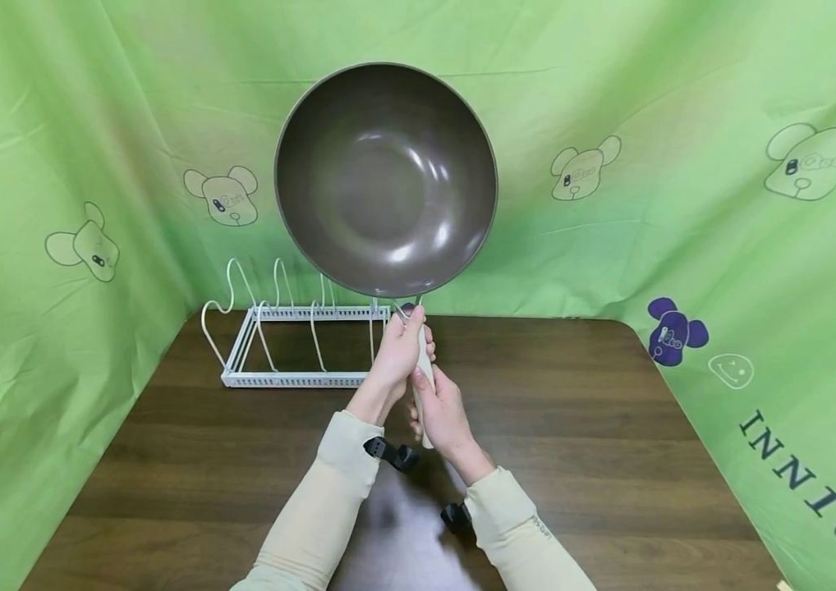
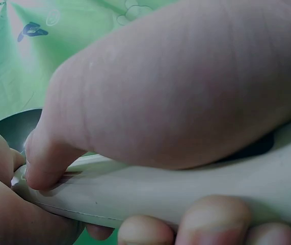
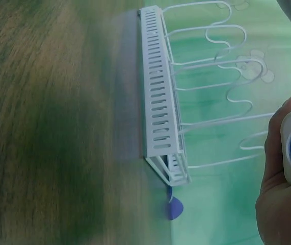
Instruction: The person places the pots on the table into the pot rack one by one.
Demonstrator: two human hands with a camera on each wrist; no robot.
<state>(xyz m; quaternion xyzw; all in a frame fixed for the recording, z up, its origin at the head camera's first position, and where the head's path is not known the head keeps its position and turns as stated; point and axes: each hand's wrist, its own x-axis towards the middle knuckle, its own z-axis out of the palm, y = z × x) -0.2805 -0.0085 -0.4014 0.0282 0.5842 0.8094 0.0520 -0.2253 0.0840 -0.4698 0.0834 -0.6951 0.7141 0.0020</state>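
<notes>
A wok with a dark brown inside is held up in front of the green cloth, its open side facing the head camera. Its pale handle points down toward me. My left hand grips the handle close to the pan, thumb along its top. Lower down, my right hand grips the same handle. In the left wrist view the cream handle runs under a thumb, with fingertips curled beneath it. The handle's round, hollow end shows at the right edge of the right wrist view.
A white wire rack with upright loops stands at the back left of the brown wooden table, behind and left of my hands. Green cloth printed with bear heads hangs around the back and sides.
</notes>
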